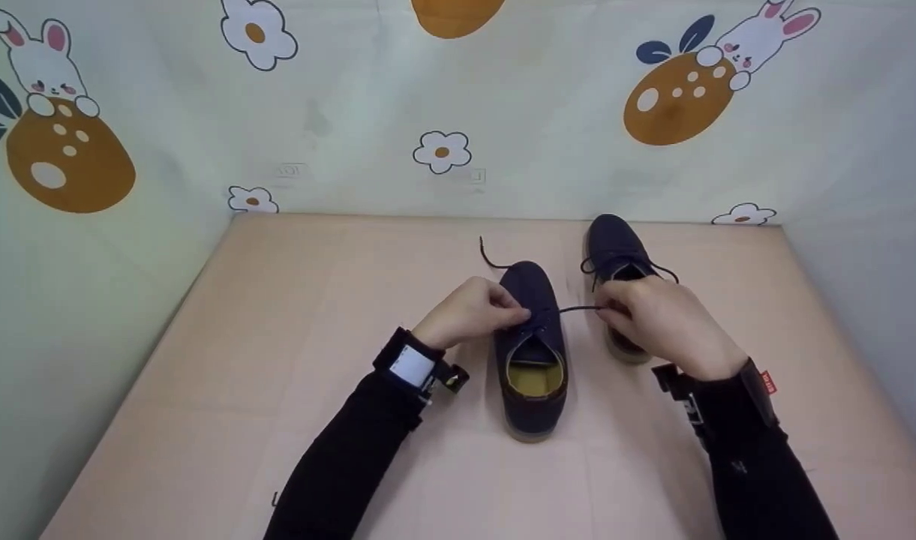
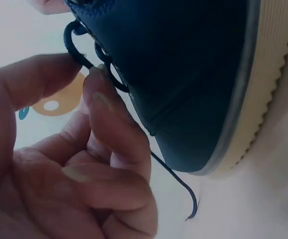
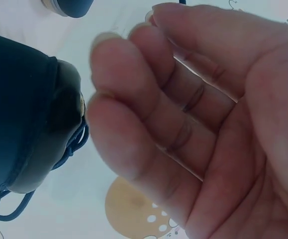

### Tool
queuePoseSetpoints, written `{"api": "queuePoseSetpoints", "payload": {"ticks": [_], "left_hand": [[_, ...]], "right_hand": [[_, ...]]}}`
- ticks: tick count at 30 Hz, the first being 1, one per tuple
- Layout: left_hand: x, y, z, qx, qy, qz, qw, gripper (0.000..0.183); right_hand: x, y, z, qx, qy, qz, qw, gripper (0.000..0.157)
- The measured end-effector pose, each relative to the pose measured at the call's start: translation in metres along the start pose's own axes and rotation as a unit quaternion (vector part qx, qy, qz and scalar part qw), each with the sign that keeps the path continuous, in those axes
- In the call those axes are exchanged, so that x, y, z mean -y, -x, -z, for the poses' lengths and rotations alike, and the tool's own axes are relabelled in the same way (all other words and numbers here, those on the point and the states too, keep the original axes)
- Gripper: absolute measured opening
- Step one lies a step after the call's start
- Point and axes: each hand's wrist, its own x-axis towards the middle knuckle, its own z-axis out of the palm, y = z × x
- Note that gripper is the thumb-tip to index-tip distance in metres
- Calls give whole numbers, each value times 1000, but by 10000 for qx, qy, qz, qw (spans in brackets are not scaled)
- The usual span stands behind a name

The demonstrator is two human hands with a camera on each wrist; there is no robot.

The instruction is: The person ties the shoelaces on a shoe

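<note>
A dark blue lace-up shoe (image 1: 534,416) with a yellow insole lies in the middle, toe pointing to the back wall. Over its eyelets my left hand (image 1: 473,311) pinches a shoelace (image 2: 71,44) between thumb and index finger, where it forms a small loop. To the shoe's right, my right hand (image 1: 668,322) pinches the lace's stretched end (image 1: 578,308) at thumb and fingertip, with the other fingers curled. A loose lace end (image 1: 488,259) trails off past the toe on the left. Parts of the laced front are hidden behind my left fingertips.
A second dark blue shoe (image 1: 611,238) with a tied bow stands behind and partly under my right hand in the head view. Everything sits on a light wooden-coloured tabletop (image 1: 315,315). Behind it hangs a printed cloth wall (image 1: 352,105). Both wrists wear straps with small devices.
</note>
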Motion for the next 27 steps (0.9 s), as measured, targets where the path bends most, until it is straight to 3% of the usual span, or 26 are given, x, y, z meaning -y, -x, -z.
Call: {"api": "queuePoseSetpoints", "payload": {"ticks": [4,6,11,14,17,23,27], "left_hand": [[0,-1,-2,-162,195,-105,9996,17],[-1,-3,-5,-312,575,-170,9977,14],[-3,-6,-12,-445,1883,-141,9810,13],[-4,-7,-15,-494,2192,-77,9744,13],[-3,-6,-15,-558,2163,-49,9747,12],[-2,-5,-12,-687,1337,-185,9885,10],[-2,-4,-11,-729,911,-175,9930,8]], "right_hand": [[-2,0,0,18,19,-8,10000,4],[-3,0,0,13,68,-15,10000,4],[-8,3,3,49,19,-171,9998,6],[-11,4,6,141,-146,-289,9994,6],[-13,6,9,191,-299,-362,9987,5],[-16,9,13,107,-455,-496,9977,5],[-16,10,14,-74,-435,-508,9977,5]]}}
